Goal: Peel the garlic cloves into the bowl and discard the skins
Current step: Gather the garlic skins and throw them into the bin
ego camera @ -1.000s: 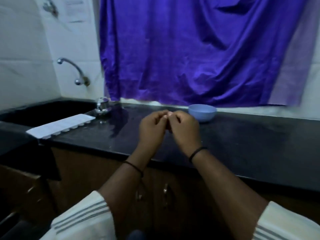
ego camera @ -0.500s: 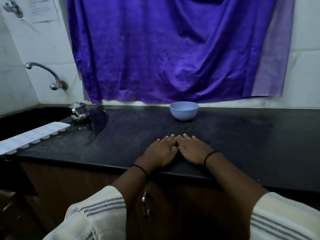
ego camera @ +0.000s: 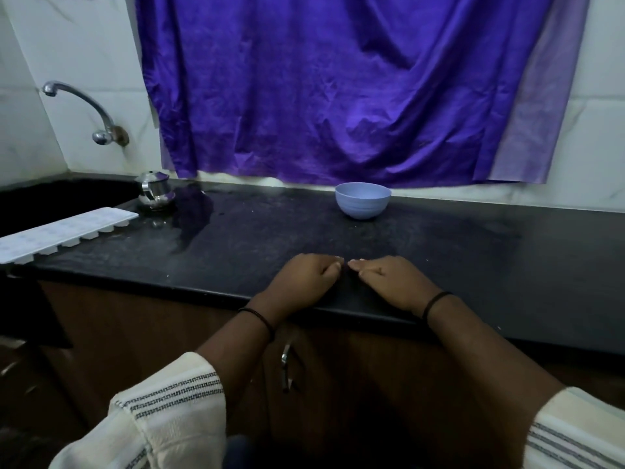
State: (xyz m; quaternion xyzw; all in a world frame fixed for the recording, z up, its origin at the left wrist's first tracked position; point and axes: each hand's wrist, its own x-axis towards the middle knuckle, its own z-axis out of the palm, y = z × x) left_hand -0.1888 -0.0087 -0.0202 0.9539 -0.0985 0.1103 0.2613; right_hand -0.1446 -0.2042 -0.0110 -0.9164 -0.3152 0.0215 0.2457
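While both hands sat raised together at chest height w/ fingertips pinched around smth small 1 s ago, they're now down flat on the black countertop point(ego camera: 473, 252) near its front edge. Left hand point(ego camera: 304, 282) rests palm-down, fingers loosely curled inward, holding nothing visible; right hand point(ego camera: 392, 282) same, palm-down, fingers relaxed, nothing visible in it. Fingertips of the two nearly meet, small gap between. Vs 0.5 s ago the pose is about the same, fingers a bit more curled now. Blue bowl point(ego camera: 362, 200) sits at the back of the counter by the purple cloth point(ego camera: 338, 89), well apart from the hands; can't see inside, so contents unknown. No garlic cloves or skins visible anywhere on the counter; too dark/small to tell if anything is under the fingers. Judgement: hands lowered to rest = peeling prob. finished or paused, likely end-of-task pose; skins apparently already gone. Other stuff: white ice tray point(ego camera: 64, 231) at left by the sink, steel lidded pot point(ego camera: 155, 191) behind it, wall tap point(ego camera: 81, 110) above. Black bands on both wrists, striped cream sleeves.
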